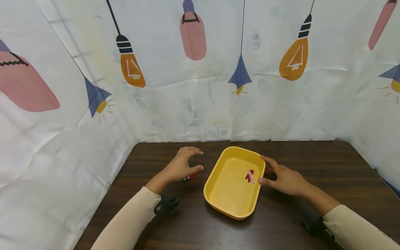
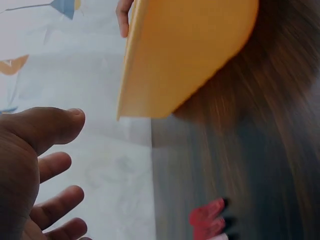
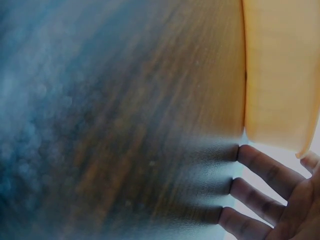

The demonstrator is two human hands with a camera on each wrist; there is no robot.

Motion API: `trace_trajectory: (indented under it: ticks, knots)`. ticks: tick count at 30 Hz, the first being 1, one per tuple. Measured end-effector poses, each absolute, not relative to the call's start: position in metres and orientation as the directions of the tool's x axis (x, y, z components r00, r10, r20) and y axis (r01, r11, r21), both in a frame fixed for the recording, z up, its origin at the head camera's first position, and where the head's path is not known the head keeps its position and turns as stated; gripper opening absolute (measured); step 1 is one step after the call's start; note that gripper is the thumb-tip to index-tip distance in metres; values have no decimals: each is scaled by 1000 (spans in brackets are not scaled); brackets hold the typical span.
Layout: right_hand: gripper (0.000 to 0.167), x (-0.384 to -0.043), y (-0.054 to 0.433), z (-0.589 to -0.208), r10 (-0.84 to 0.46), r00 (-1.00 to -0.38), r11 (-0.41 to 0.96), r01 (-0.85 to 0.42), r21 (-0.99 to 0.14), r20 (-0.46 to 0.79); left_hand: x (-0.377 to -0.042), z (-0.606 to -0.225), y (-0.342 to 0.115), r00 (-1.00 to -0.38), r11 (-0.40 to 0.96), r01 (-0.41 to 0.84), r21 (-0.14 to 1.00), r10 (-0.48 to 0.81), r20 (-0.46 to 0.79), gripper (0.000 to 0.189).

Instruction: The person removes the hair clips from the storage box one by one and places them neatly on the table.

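Nearest, pale cream sleeves [image 1: 128, 218] reach in from the lower left and lower right, a dark device [image 1: 165, 205] strapped at the left wrist and another at the right. The left hand [image 1: 184, 165] is spread, thumb well apart from the fingers, holding nothing; it hovers to the left of a yellow tray [image 1: 215, 202], apart from it. The right hand [image 1: 285, 178] is spread too, at the tray's right side: its thumb and index finger reach the rim, though whether they press on it I cannot tell, and in the right wrist view other fingertips meet the tabletop. The tray sits between the hands, slightly turned. Inside, toward its right wall, lie small red and pink pieces [image 1: 251, 176]. More small pieces [image 1: 193, 176], mostly red with touches of green and white, lie on the table below the left hand, partly hidden. The dark wood-grain table [image 1: 175, 232] runs back to a white cloth [image 1: 193, 97] printed with orange bulbs, blue lampshades and pink lamps.
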State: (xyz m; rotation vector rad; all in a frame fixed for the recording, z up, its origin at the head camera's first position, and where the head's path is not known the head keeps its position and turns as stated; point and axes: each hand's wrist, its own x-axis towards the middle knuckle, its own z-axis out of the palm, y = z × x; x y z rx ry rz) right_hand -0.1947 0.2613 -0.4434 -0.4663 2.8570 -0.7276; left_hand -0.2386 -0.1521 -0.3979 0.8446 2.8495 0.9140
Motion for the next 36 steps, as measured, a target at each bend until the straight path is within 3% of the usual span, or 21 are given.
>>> trace_trajectory:
  ticks: [36]
  knots:
    - [95, -195, 261, -445, -340, -938, 830, -263, -491, -71, -253, -388, -62, -741, 611, 612, 502, 665, 92, 51]
